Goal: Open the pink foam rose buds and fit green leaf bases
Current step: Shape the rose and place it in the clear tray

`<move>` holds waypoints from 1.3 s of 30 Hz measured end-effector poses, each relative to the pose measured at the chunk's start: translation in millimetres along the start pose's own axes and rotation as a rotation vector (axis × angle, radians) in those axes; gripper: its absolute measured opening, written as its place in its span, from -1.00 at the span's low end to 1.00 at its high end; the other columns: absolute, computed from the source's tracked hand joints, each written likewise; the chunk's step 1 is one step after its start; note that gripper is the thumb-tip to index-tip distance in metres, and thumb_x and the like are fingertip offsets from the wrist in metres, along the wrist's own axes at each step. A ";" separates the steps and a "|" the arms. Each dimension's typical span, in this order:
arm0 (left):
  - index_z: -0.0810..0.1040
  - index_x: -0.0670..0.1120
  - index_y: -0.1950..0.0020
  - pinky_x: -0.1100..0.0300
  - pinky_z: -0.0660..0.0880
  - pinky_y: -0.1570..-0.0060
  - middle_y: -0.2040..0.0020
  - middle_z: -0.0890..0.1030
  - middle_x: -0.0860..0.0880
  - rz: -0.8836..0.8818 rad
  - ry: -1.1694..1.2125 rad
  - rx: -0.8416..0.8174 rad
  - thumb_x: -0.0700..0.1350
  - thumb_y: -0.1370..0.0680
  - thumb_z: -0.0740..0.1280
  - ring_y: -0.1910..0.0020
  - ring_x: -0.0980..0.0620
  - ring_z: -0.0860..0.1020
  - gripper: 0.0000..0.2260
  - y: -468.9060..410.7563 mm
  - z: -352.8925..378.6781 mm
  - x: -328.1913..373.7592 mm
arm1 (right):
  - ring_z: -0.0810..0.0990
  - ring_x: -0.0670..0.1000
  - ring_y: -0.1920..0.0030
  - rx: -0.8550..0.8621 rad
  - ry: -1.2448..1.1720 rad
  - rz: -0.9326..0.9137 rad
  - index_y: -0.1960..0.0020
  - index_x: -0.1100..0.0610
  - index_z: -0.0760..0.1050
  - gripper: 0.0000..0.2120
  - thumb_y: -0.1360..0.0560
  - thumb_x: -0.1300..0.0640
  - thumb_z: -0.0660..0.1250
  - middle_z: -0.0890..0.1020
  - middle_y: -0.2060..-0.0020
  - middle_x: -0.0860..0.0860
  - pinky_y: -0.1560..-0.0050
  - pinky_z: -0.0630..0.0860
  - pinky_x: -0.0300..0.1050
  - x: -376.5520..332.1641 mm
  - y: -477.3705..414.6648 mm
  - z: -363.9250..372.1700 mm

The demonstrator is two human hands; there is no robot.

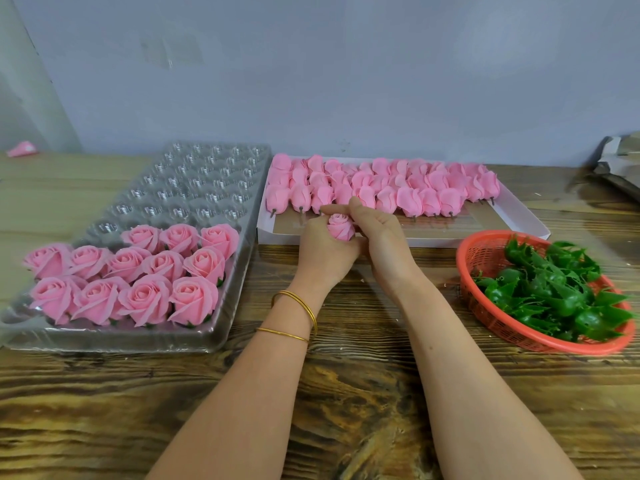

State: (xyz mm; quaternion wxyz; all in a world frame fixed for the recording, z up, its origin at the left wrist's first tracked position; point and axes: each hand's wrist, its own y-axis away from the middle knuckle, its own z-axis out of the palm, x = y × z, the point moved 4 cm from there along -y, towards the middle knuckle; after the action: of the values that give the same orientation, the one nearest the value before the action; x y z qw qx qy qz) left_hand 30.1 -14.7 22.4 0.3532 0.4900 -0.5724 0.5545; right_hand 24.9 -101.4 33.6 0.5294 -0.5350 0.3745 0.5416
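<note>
A closed pink foam rose bud point(341, 227) stands upright between my two hands above the wooden table. My left hand point(323, 247) grips it from the left and below, fingers curled round its base. My right hand point(375, 233) holds it from the right, thumb raised by the petals. Behind my hands a white box point(512, 220) holds several rows of closed pink buds point(381, 185) with short stems. A red basket point(485, 254) at right is full of green leaf bases point(554, 292).
A clear plastic blister tray point(194, 181) at left holds several opened pink roses point(138, 275) in its near cells; its far cells hold nothing. A grey wall runs behind the table. Crumpled packaging point(620, 164) lies at far right, a pink scrap point(22, 148) at far left.
</note>
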 end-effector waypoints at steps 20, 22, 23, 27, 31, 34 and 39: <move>0.57 0.08 0.28 0.31 0.54 0.36 0.34 0.60 0.05 -0.014 -0.007 0.013 -0.37 -0.41 0.37 0.38 0.29 0.56 -0.68 1.9 -1.9 2.4 | 0.65 0.01 -0.12 0.042 -0.037 0.085 -0.16 0.14 0.62 -0.72 -0.63 0.23 0.14 0.69 -0.09 0.10 0.10 0.52 -0.26 9.5 -2.5 -1.5; 0.59 0.01 0.27 0.25 0.54 0.34 0.34 0.60 0.02 -0.027 -0.015 0.017 -0.38 -0.40 0.36 0.39 0.24 0.56 -0.72 2.2 -2.1 1.8 | 0.65 0.01 -0.13 0.043 -0.036 0.089 -0.13 0.11 0.62 -0.73 -0.62 0.23 0.15 0.70 -0.07 0.08 0.02 0.52 -0.19 10.4 -2.9 -1.7; 0.61 -0.05 0.25 0.23 0.54 0.34 0.34 0.60 0.00 -0.036 -0.021 0.021 -0.39 -0.40 0.36 0.38 0.20 0.56 -0.77 1.9 -2.1 1.1 | 0.66 0.01 -0.10 0.044 -0.036 0.088 -0.10 0.10 0.63 -0.73 -0.62 0.24 0.16 0.71 -0.04 0.07 0.04 0.52 -0.20 10.2 -2.8 -1.4; 0.63 -0.24 0.17 0.19 0.51 0.35 0.31 0.63 -0.13 -0.042 -0.030 0.042 -0.37 -0.39 0.37 0.35 0.06 0.55 -0.91 0.9 -2.4 -1.2 | 0.66 0.09 -0.08 0.080 -0.008 0.075 -0.04 0.12 0.64 -0.73 -0.59 0.30 0.17 0.70 0.00 0.13 -0.05 0.57 -0.05 7.9 -2.8 -2.8; 0.64 -0.08 0.17 0.32 0.50 0.30 0.27 0.67 -0.03 0.000 -0.018 0.000 -0.36 -0.39 0.42 0.28 0.12 0.59 -0.82 1.7 -1.7 0.7 | 0.63 0.20 -0.16 0.179 -0.001 0.108 -0.08 0.25 0.63 -0.73 -0.63 0.23 0.16 0.68 -0.05 0.23 -0.30 0.48 0.24 7.1 -3.3 -8.9; 0.57 0.07 0.29 0.48 0.40 0.35 0.41 0.60 0.20 0.025 -0.068 -0.040 -0.36 -0.39 0.41 0.35 0.31 0.55 -0.70 3.2 -0.6 3.6 | 0.66 0.15 -0.10 0.204 0.012 0.081 -0.04 0.19 0.66 -0.70 -0.64 0.04 0.22 0.71 0.03 0.17 -0.24 0.53 0.21 3.3 -1.5 -9.8; 0.45 0.02 0.36 0.47 0.33 0.45 0.39 0.49 0.14 0.068 -0.343 -0.067 -0.28 -0.51 0.33 0.39 0.27 0.44 -0.71 1.8 2.2 8.4 | 0.64 0.29 -0.02 0.139 0.157 -0.102 0.21 0.25 0.64 -0.64 -0.54 -0.04 0.34 0.59 0.06 0.43 -0.12 0.52 0.26 0.4 0.2 0.0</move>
State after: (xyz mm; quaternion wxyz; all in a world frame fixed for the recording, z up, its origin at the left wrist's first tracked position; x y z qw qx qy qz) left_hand 26.5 -18.4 29.5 0.2474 0.5459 -0.6586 0.4550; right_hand 24.8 -101.3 33.2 0.5611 -0.5559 0.4238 0.4432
